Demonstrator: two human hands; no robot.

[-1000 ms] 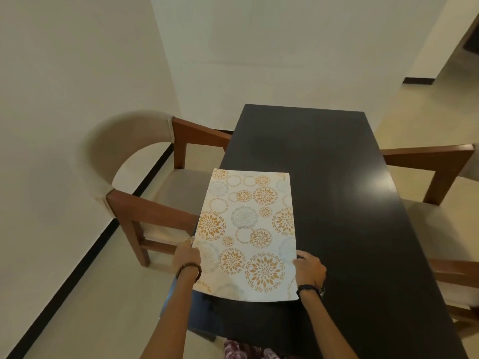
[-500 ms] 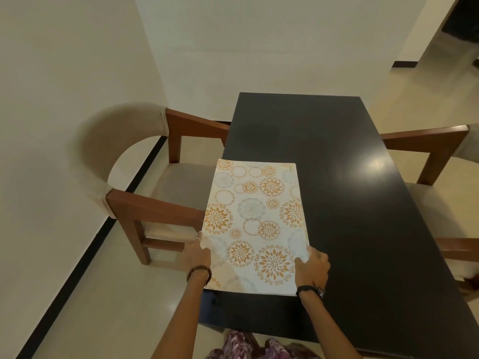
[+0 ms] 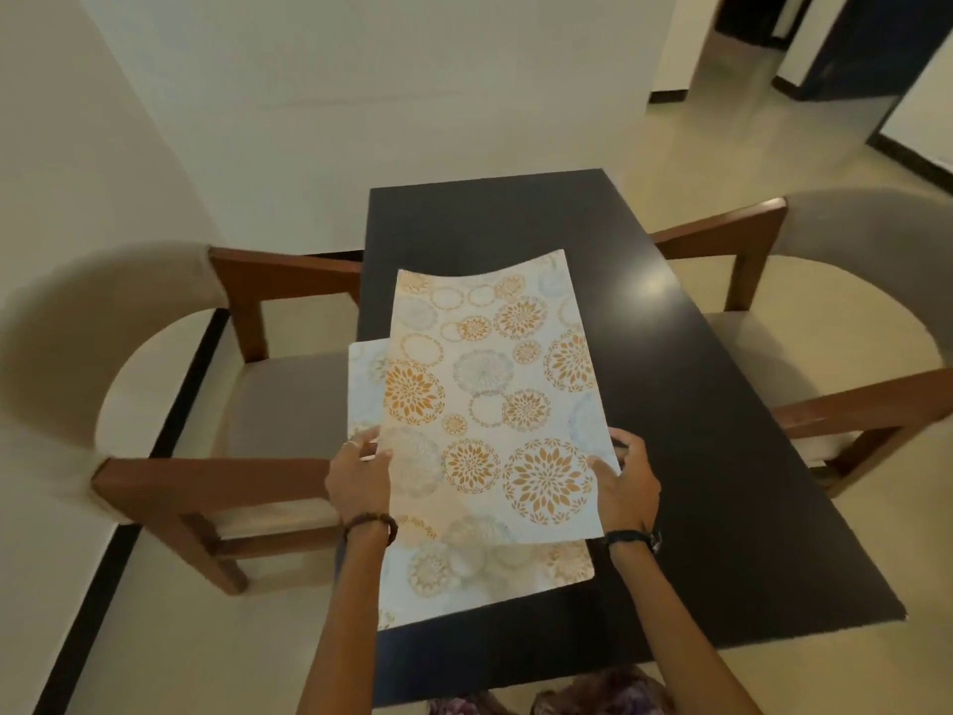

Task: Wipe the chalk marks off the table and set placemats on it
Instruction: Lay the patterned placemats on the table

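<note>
Head view, near to far: two hands hold patterned placemats over the near left part of the dark tabletop (image 3: 722,456). Left hand (image 3: 358,477) grips the left edge of the stack, fingers curled round it; right hand (image 3: 626,482) pinches the right edge of the upper placemat (image 3: 490,394), which is lifted and bowed, its far edge curling upward. Lower placemat (image 3: 464,575) lies beneath it, showing at the near end and as a strip along the left side; whether it rests flat on the tabletop cannot be told. No chalk marks are visible on the dark surface, so the wiping appears done. Step in hand, as judged: separating the upper mat to lay it at another seat. Done well, the lower mat stays pinned by the left hand while the right peels the upper one clear, then both edges are supported so the sheet lands flat and square to the table edge, facing a chair (image 3: 851,322)
</note>
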